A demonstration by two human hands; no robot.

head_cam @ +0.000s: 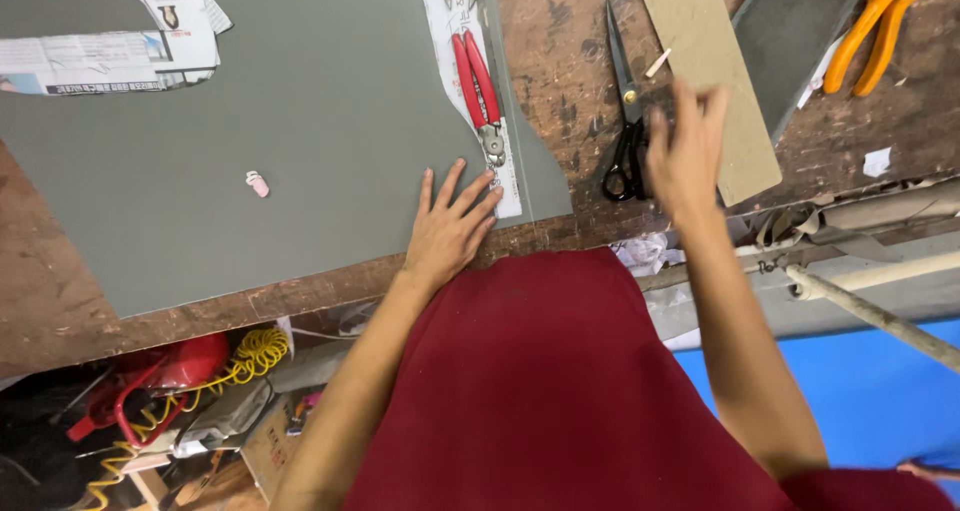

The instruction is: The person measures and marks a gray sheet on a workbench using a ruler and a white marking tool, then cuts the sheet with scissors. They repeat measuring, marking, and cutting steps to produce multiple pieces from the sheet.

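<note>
My left hand point(450, 221) lies flat, fingers spread, on the near right corner of a large grey sheet point(300, 141) spread over the worn wooden workbench point(560, 51). Just beyond its fingertips, red-handled pliers point(478, 86) rest on a white paper strip point(440, 31) along the sheet's right edge. My right hand point(688, 151) hovers blurred above the bench, fingers apart, holding nothing, right next to black-handled scissors point(625, 111). A tan cardboard strip point(710, 61) lies just past that hand.
Newspaper cut-outs point(120, 41) lie on the sheet's far left, and a small pink piece point(258, 183) sits mid-sheet. Orange-handled pliers point(868, 31) lie far right beside a dark grey panel point(800, 21). Below the bench edge are a red tool with yellow coiled cord point(190, 371) and pipes point(880, 271).
</note>
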